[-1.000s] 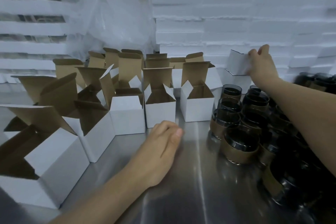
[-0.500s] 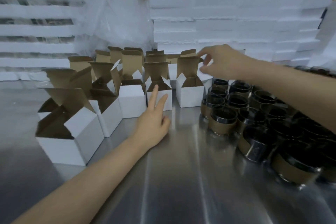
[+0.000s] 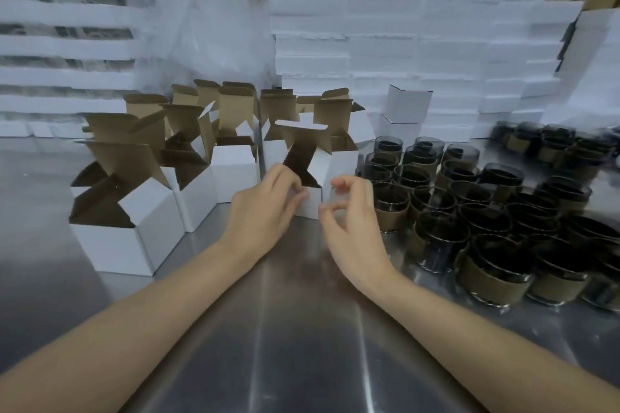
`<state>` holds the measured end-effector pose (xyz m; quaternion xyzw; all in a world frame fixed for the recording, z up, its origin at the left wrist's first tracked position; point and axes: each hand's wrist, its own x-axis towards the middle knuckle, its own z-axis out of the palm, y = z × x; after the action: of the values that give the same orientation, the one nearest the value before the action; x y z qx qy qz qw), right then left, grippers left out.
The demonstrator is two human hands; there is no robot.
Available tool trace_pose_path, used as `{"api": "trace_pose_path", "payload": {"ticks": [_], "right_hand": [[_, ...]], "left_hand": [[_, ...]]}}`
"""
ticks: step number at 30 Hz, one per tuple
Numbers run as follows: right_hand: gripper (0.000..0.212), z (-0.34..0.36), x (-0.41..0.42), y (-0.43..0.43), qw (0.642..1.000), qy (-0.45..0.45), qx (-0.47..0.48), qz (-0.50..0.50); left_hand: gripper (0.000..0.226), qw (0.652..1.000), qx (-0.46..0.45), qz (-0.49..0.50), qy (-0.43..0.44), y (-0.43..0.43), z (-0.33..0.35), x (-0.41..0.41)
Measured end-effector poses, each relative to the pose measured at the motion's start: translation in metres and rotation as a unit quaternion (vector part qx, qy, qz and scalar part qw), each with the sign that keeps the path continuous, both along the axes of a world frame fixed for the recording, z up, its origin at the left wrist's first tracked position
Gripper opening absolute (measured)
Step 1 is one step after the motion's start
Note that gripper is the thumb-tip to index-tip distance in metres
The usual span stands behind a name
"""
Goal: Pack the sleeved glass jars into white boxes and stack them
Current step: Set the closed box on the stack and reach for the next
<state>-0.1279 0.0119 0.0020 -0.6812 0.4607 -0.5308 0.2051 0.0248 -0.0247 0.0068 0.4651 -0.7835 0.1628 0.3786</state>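
Figure: the arms of one person at the work surface. The left forearm (image 3: 151, 322), rising from the lower left of the frame, is bare along all its visible length and narrows toward the wrist. The right forearm (image 3: 469, 322), lower right, is likewise bare to the frame edge. The left hand (image 3: 265, 208) and right hand (image 3: 352, 221), at centre, are bare and slim-fingered; the fingertips are blurred.
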Motion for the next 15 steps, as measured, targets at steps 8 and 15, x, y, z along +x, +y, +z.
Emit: {"api": "trace_pose_path", "payload": {"ticks": [8, 15], "right_hand": [[0.048, -0.003, -0.01, -0.011, 0.992, 0.114, -0.005, 0.052], [0.036, 0.002, -0.014, -0.006, 0.995, -0.052, 0.03, 0.084]], "left_hand": [[0.016, 0.978, -0.196, -0.067, -0.011, 0.008, 0.0, -0.001], [0.027, 0.962, -0.074, -0.182, 0.19, 0.018, 0.0, -0.006]]}}
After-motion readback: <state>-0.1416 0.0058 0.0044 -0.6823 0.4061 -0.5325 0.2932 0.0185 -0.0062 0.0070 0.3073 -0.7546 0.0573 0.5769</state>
